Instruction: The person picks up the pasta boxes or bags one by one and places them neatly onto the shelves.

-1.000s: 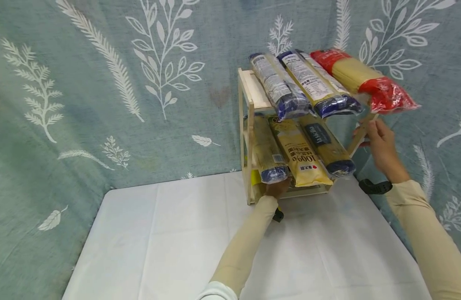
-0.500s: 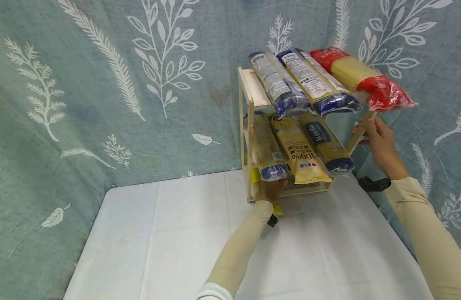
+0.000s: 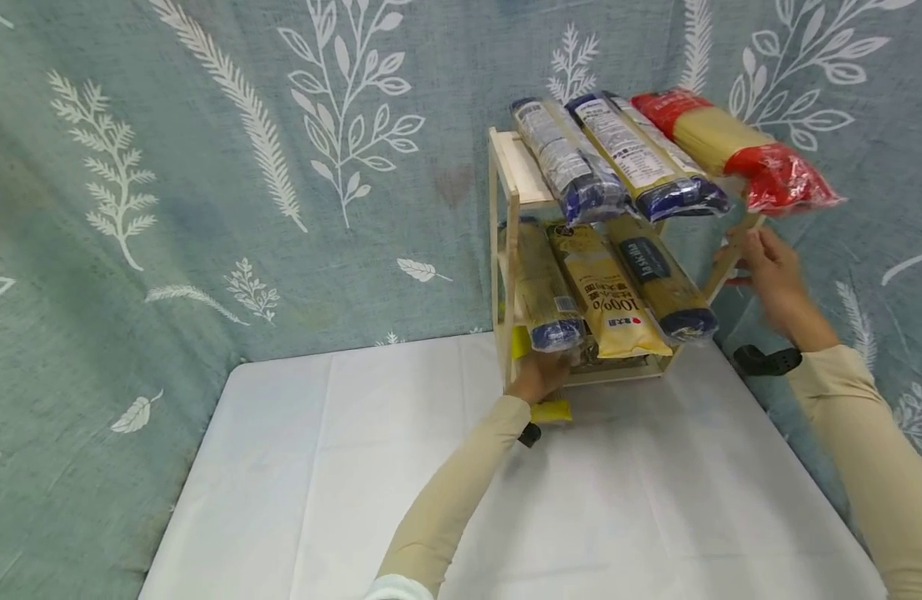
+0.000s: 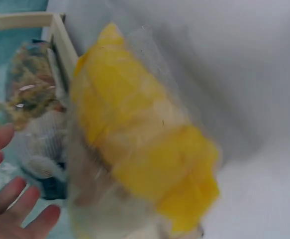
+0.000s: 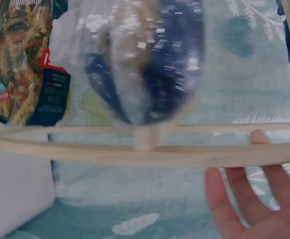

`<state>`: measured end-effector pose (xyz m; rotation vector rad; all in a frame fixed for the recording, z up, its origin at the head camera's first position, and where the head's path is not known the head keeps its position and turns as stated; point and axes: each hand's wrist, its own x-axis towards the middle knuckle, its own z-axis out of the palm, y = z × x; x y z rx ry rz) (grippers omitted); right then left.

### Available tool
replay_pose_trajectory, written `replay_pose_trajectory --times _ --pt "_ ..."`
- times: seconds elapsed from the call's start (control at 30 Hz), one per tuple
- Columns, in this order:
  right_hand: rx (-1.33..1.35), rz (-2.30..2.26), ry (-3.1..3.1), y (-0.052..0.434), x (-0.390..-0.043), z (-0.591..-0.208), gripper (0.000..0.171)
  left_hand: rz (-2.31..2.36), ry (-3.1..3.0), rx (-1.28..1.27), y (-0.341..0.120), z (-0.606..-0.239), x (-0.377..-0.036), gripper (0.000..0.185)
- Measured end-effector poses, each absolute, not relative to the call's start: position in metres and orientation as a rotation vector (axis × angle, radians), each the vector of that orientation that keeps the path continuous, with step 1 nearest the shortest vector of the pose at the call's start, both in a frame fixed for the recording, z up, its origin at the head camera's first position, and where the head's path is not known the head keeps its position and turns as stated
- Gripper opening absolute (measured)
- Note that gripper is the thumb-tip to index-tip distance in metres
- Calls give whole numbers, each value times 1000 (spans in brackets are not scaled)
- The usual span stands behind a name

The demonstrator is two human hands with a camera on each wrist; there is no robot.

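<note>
A two-tier wooden rack [image 3: 505, 208] stands at the back of the table, loaded with long pasta packs. My left hand [image 3: 538, 377] reaches under its lower tier. A yellow and clear bag [image 3: 553, 411] lies out on the table just under that wrist. In the left wrist view the bag [image 4: 145, 144] fills the middle, blurred, and my left hand's fingers [image 4: 15, 199] are spread beside it, not curled round it. My right hand [image 3: 772, 271] is at the rack's right post. Its straight fingers [image 5: 249, 199] reach the wooden rail [image 5: 135, 154].
A red-ended pack [image 3: 739, 150] overhangs the top tier above my right hand. A blue-ended pack [image 5: 145, 64] and a bag of coloured pasta [image 5: 20, 64] sit behind the rail. The white table [image 3: 356, 467] meets a leaf-print curtain [image 3: 206, 208] behind and right.
The yellow bag has come out from under the lower tier toward me, with my left hand drawing back. My right hand has stayed by the right post.
</note>
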<state>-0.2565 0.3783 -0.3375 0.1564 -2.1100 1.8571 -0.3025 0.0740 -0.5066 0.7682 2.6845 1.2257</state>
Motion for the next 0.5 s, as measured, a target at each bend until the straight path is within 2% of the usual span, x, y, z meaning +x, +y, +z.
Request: replay_pose_trajectory --times 0.17,0.23,0.33,0.5 --pt "62 1510 -2458 378 -242 -330 53 1069 2767 1112 57 -490 -291 32" --pt "5 1345 -2534 380 -233 -331 57 1024 2747 1218 53 -484 -287 26" --pt "-31 1194 -2567 381 -213 -336 56 1011 2705 1236 39 -472 -276 23" --pt "-1 964 -2593 374 -175 -351 44 1119 2800 1152 1 -452 -254 20"
